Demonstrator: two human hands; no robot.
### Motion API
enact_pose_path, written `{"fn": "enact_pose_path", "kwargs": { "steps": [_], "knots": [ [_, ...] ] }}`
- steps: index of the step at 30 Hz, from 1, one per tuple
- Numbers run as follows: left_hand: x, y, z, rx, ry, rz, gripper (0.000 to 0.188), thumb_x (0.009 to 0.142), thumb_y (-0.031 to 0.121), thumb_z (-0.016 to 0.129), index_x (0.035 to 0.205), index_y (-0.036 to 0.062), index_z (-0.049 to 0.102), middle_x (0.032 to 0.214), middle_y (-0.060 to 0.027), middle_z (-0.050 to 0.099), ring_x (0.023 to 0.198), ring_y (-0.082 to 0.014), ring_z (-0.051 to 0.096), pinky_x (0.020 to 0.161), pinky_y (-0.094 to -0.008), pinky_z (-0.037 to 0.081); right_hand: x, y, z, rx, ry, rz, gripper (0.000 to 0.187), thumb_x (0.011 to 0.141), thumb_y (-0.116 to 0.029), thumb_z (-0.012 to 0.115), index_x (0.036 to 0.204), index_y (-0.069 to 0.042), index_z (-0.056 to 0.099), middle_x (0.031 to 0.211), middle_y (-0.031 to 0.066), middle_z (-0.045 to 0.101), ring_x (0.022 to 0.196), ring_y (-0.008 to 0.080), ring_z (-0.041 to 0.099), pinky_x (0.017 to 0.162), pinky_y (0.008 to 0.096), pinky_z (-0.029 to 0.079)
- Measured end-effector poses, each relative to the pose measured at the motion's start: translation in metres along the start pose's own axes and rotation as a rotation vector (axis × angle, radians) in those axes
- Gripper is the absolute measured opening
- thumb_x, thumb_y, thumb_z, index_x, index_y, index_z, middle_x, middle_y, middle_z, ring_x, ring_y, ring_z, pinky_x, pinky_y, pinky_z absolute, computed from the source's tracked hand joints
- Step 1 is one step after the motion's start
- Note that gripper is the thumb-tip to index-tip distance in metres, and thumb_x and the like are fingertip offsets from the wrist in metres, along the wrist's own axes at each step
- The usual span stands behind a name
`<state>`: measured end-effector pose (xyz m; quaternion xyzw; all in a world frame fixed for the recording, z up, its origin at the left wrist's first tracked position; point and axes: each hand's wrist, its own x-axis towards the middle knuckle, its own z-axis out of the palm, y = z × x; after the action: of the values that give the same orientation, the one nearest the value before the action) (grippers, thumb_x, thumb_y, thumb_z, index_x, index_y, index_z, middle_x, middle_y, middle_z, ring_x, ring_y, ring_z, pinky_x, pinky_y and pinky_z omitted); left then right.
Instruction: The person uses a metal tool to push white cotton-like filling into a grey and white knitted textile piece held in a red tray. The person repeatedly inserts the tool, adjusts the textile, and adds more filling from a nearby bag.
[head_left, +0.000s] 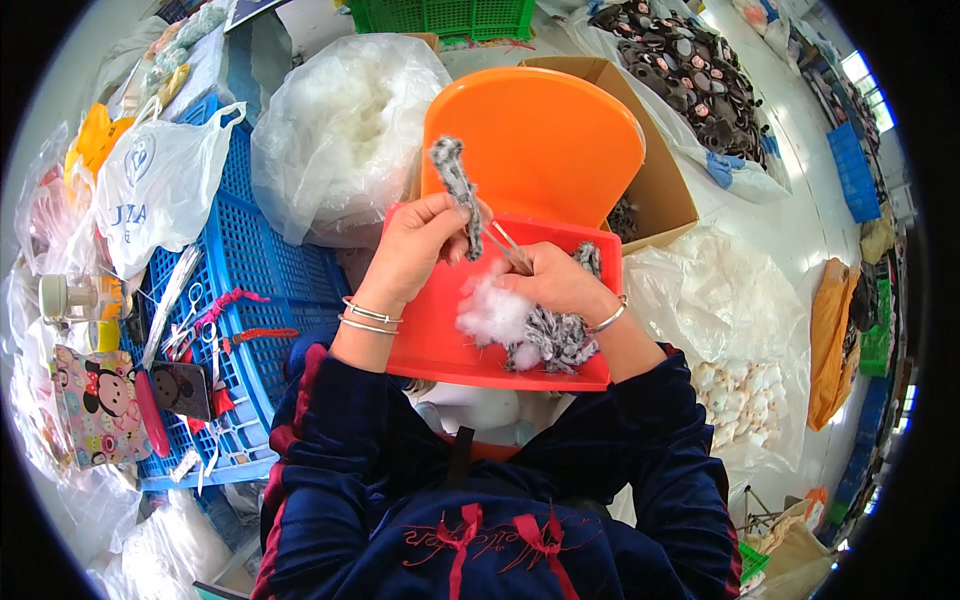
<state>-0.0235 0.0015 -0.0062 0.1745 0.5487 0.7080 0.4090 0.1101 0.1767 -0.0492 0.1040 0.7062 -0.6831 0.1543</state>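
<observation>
My left hand [428,240] pinches a narrow strip of grey, black-flecked plush [455,178], which stands up above its fingers. My right hand [562,278] is closed on slim metal tweezers [509,243], whose two prongs point toward the plush strip's lower end; whether they touch it I cannot tell. Right below the right hand, a tuft of white stuffing [490,315] lies in a red tray [425,345]. Beside the stuffing is a heap of similar grey plush pieces [565,342], with another piece at the tray's far right.
An orange stool seat [530,140] rises behind the tray, next to a cardboard box [655,195]. A clear bag of stuffing [345,130] stands far left. Blue crates [285,290] at left carry scissors [190,305] and a phone [182,390]. Plastic bags of pieces [735,390] lie right.
</observation>
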Motion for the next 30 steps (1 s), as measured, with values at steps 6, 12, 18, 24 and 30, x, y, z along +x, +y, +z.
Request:
{"fn": "enact_pose_path", "kwargs": {
  "steps": [6, 12, 18, 24, 30],
  "knots": [
    [0.002, 0.004, -0.003, -0.45, -0.132, -0.053, 0.028, 0.1, 0.028, 0.041, 0.089, 0.0059, 0.054, 0.082, -0.0085, 0.059, 0.058, -0.0133, 0.048, 0.053, -0.0236, 0.039, 0.004, -0.003, -0.003, 0.009, 0.34, -0.162, 0.032, 0.096, -0.019, 0.06, 0.117, 0.005, 0.061, 0.091, 0.003, 0.066, 0.085, 0.0105, 0.059, 0.075, 0.0284, 0.049],
    [-0.001, -0.004, 0.003, -0.35, -0.14, -0.109, 0.027, 0.1, 0.031, 0.046, 0.087, 0.0087, 0.055, 0.078, -0.0049, 0.059, 0.056, -0.0127, 0.047, 0.052, -0.0239, 0.038, -0.008, -0.032, 0.004, 0.378, 0.188, -0.078, 0.023, 0.096, -0.017, 0.059, 0.111, 0.0, 0.062, 0.078, -0.0019, 0.061, 0.05, 0.0002, 0.04, 0.044, 0.0174, 0.031],
    [-0.001, -0.005, 0.008, -0.204, -0.037, -0.035, 0.033, 0.1, 0.034, 0.045, 0.087, 0.0075, 0.059, 0.079, -0.0037, 0.062, 0.058, -0.0096, 0.049, 0.052, -0.0232, 0.038, -0.011, -0.032, 0.007, 0.263, 0.23, -0.101, 0.012, 0.091, -0.014, 0.065, 0.095, -0.003, 0.063, 0.073, -0.0039, 0.059, 0.054, 0.0006, 0.045, 0.047, 0.0177, 0.034],
    [-0.003, 0.005, 0.011, 0.083, 0.04, 0.005, 0.041, 0.101, 0.036, 0.043, 0.102, 0.0029, 0.067, 0.078, -0.0022, 0.064, 0.058, -0.008, 0.052, 0.054, -0.0225, 0.041, -0.016, -0.034, 0.0, 0.269, 0.257, -0.129, 0.011, 0.09, -0.011, 0.065, 0.096, -0.002, 0.063, 0.075, -0.0033, 0.061, 0.059, 0.0009, 0.049, 0.052, 0.0179, 0.038],
    [0.001, -0.004, 0.005, 0.111, -0.03, -0.015, 0.045, 0.102, 0.036, 0.042, 0.117, 0.0008, 0.066, 0.067, -0.001, 0.059, 0.055, -0.0082, 0.051, 0.054, -0.0231, 0.041, -0.016, -0.038, 0.004, 0.241, 0.293, -0.211, 0.019, 0.088, -0.01, 0.067, 0.105, 0.0, 0.063, 0.085, -0.0026, 0.063, 0.073, 0.0022, 0.054, 0.065, 0.0184, 0.043]
  ]
}}
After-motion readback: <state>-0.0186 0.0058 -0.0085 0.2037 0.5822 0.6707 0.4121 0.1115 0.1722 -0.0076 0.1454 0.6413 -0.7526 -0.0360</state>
